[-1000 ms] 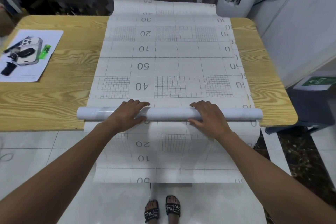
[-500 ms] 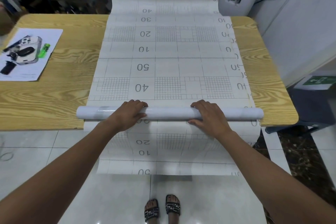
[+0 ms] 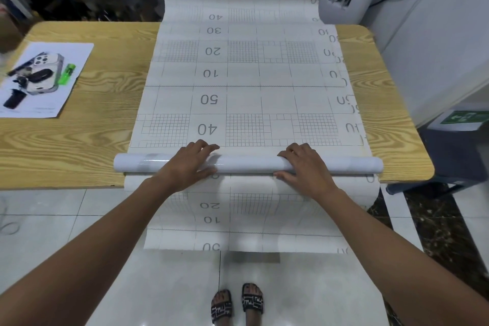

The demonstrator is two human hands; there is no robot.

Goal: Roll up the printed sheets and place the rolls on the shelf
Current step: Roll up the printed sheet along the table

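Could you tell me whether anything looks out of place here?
The printed sheet overhangs the table at both ends; its near end droops toward the floor beneath the roll. Along its right margin the numbers look doubled and offset, suggesting misaligned layers.

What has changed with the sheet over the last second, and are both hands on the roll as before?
The printed sheet has its loose end hanging off the near edge, and that end has risen, apparently winding onto the roll. The left hand and right hand still grip the roll, which stays near the table edge. The phone at left is unmoved.
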